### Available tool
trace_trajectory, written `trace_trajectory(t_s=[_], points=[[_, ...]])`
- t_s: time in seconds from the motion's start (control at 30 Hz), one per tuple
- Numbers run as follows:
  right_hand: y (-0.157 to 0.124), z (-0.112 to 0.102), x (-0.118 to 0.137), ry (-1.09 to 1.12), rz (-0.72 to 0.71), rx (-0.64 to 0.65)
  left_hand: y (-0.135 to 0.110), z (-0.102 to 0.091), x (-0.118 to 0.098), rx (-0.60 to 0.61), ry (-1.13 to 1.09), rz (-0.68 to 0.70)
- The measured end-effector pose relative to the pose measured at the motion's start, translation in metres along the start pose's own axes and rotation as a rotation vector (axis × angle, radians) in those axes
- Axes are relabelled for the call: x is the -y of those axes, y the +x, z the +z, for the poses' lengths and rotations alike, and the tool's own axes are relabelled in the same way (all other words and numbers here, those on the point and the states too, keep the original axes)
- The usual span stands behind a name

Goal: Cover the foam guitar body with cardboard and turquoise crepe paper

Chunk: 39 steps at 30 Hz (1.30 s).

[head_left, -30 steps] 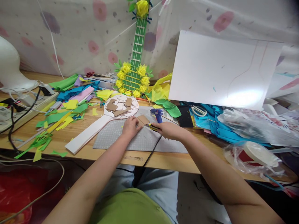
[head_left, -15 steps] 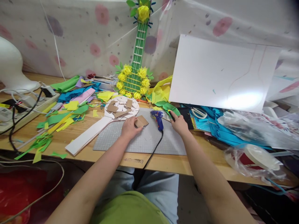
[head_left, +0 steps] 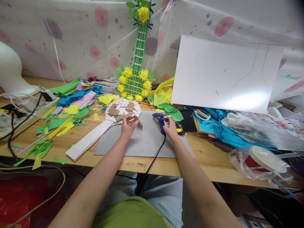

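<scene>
My left hand (head_left: 127,125) pinches a small brown cardboard piece (head_left: 137,119), lifted off the grey cutting mat (head_left: 142,142) and tilted on edge. My right hand (head_left: 170,129) closes round the blue glue gun (head_left: 160,120) at the mat's far right part; its black cord (head_left: 154,156) runs toward me over the table edge. Just behind my left hand lies a white foam guitar cut-out (head_left: 95,134) whose round body carries several white and brown pieces (head_left: 121,109). A yellow-and-black knife (head_left: 179,130) lies right of the glue gun.
A green paper guitar with yellow flowers (head_left: 137,77) leans against the curtain. Coloured paper scraps (head_left: 64,117) cover the left of the wooden table; a power strip (head_left: 26,107) with cables sits far left. A white board (head_left: 225,74), phone (head_left: 188,120), scissors (head_left: 201,114), blue paper and plastic bags crowd the right.
My right hand put the yellow-and-black knife down at the right and moved back onto the glue gun. My left hand lifted the cardboard piece off the mat and tilted it.
</scene>
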State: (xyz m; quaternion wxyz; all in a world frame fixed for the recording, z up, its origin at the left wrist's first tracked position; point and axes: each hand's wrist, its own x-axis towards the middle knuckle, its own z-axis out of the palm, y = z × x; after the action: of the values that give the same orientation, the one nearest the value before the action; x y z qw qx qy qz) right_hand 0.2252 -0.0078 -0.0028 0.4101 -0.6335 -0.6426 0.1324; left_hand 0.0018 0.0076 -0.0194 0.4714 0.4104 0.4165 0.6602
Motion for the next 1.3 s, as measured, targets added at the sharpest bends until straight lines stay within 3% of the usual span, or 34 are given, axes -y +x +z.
trace_trajectory(t_s=[0.13,0.23,0.3,0.4,0.47,0.57,0.67,0.83,0.93,1.0,1.13,1.3], points=[[0.001,0.016,0.004,-0.071,0.153,0.048,0.001,0.0,-0.006,0.041,-0.123,-0.144],[0.005,0.021,0.004,0.014,0.207,0.034,0.0,-0.002,-0.01,0.123,-0.203,-0.242],[0.007,0.024,0.009,0.234,0.243,-0.048,0.0,-0.003,-0.012,0.164,-0.249,-0.268],[0.006,0.031,0.026,0.786,0.296,-0.079,0.001,-0.004,-0.015,0.194,-0.306,-0.291],[0.003,0.039,0.043,1.123,0.333,0.052,0.001,-0.005,-0.016,0.208,-0.329,-0.328],[-0.004,0.053,0.066,1.363,0.414,0.261,0.001,-0.006,-0.018,0.222,-0.353,-0.375],[-0.007,0.065,0.073,1.39,0.437,0.264,0.0,-0.007,-0.021,0.257,-0.366,-0.39],[-0.001,0.067,0.056,1.264,0.439,0.006,-0.001,-0.006,-0.022,0.329,-0.365,-0.399],[0.002,0.062,0.047,1.2,0.461,-0.077,-0.001,-0.006,-0.021,0.339,-0.351,-0.43],[0.001,0.059,0.045,1.211,0.435,-0.079,-0.002,-0.007,-0.021,0.377,-0.359,-0.463],[-0.005,0.053,0.049,1.322,0.358,0.014,-0.006,-0.008,-0.023,0.595,-0.331,-0.583],[-0.008,0.046,0.052,1.375,0.39,0.064,-0.01,-0.008,-0.025,0.775,-0.293,-0.649]])
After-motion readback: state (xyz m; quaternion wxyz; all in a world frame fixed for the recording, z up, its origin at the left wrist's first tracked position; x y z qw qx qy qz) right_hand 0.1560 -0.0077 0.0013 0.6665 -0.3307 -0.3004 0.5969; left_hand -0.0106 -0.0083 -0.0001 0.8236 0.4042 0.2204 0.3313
